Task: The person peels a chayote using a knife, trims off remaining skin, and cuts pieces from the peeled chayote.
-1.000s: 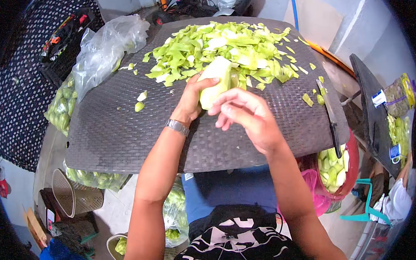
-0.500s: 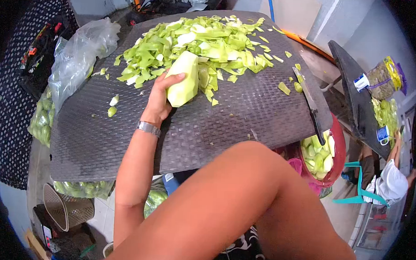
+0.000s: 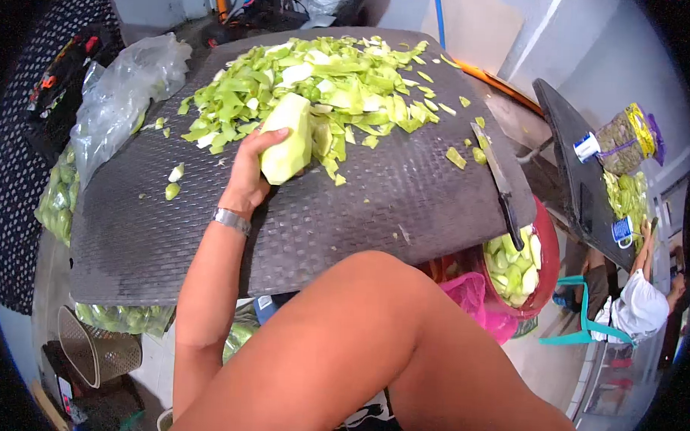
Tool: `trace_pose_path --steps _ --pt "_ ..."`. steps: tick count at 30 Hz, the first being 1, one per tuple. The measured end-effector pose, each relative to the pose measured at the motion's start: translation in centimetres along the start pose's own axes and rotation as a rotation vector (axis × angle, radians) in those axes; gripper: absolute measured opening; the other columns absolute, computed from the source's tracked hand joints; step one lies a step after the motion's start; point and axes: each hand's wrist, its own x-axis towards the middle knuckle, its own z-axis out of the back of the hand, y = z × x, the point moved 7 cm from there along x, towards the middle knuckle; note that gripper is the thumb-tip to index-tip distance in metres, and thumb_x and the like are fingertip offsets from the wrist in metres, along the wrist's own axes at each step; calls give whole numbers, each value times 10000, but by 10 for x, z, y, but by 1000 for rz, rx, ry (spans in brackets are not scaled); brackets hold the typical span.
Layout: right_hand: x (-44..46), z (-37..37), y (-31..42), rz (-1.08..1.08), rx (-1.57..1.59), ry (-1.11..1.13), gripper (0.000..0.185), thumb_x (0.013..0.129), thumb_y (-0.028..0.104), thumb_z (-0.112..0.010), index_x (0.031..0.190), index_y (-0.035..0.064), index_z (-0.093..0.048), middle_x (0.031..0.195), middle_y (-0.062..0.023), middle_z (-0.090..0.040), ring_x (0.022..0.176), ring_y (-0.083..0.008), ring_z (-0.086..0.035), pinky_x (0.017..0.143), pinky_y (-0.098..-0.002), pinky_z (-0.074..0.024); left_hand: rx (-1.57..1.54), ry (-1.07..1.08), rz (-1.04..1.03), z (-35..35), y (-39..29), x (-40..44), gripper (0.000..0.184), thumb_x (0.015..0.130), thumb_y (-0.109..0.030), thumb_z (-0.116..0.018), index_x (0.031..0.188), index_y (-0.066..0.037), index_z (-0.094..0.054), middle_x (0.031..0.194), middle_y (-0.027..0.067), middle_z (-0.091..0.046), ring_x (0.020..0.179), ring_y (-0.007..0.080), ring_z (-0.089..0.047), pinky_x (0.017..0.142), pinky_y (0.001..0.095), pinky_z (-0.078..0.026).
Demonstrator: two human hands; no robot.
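Note:
A pale green peeled vegetable (image 3: 287, 140) is held in my left hand (image 3: 251, 163), its thumb along the near side, just above the table (image 3: 169, 240). Behind it spreads a large heap of green peels (image 3: 350, 79). My right hand is out of sight; only the bent right arm crosses the lower middle of the view, in front of the table's near edge. A knife (image 3: 500, 183) with a black handle lies near the table's right edge, beside a few small peel scraps (image 3: 456, 158). Two small green pieces lie left of my left hand.
A red basin (image 3: 545, 260) of peeled pieces stands below the right edge, with a pink bag (image 3: 471, 300) beside it. Clear plastic (image 3: 128, 101) lies at the left. A person in white (image 3: 640, 305) sits by a second table (image 3: 581, 186). A basket (image 3: 97, 347) stands lower left.
My right hand has left the vegetable and gone out of view, its arm now bent across the front. My left hand still holds the vegetable. The whole view has shifted.

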Motion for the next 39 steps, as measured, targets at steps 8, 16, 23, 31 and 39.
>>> trace_pose_path --steps 8,16,23,31,39 --pt "3 -53 75 207 324 100 354 725 103 -691 1048 17 -572 1002 -189 -601 945 -370 -632 791 -468 -523 39 -25 13 0 -1 -9 542 907 -276 -717 1337 12 -559 1133 155 -694 939 256 -714 742 417 -630" --pt "5 -85 126 385 480 128 334 719 103 -686 1023 16 -577 991 -196 -607 938 -385 -636 791 -484 -522 -37 -73 22 6 2 0 450 887 -266 -767 1190 36 -625 1082 162 -711 917 271 -717 745 440 -613" --pt "5 -96 146 465 531 132 316 714 103 -681 1001 15 -581 982 -203 -613 931 -397 -639 791 -498 -520 -10 -66 21 0 0 -6 477 918 -282 -712 1259 34 -608 1102 172 -715 917 286 -725 737 442 -613" --pt "7 -106 154 504 562 151 296 708 102 -675 976 14 -586 971 -210 -619 924 -412 -643 791 -514 -519 -1 -38 10 0 0 1 494 909 -307 -735 1247 34 -621 1104 168 -714 919 281 -722 753 450 -614" --pt "11 -110 173 572 631 181 276 702 102 -670 951 13 -591 961 -217 -626 917 -427 -646 791 -530 -517 -22 -43 11 0 -3 3 493 910 -296 -727 1257 37 -614 1109 173 -715 926 292 -724 755 458 -615"
